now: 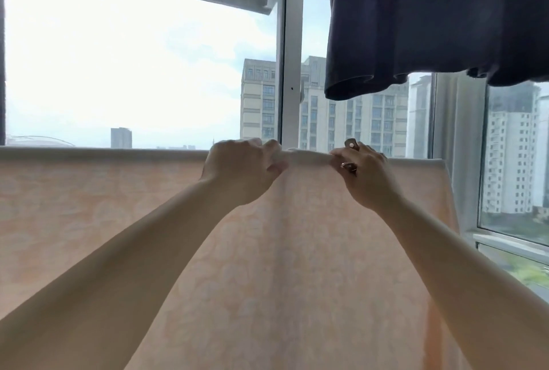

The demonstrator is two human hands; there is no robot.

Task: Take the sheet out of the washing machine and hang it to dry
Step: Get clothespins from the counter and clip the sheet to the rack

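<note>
So the peach patterned sheet (118,221) is draped over a horizontal line in front of the window (292,42), both hands up top pinching its folded edge, left hand (242,169) clenched on it, right hand (364,175) too, with a dark garment (430,22) hanging just above

two bare forearms in shot, no sleeves showing anywhere along them, no watch or band at either wrist. the left hand (240,169) wears nothing at all, plain knuckles and a rounded fist shape. over on the right hand (367,175) there's jewellery: a metallic ring (348,166) with a rose-gold gleam low on one finger, and a second shiny rounded piece (351,143) up top, too small to make out properly.
</note>
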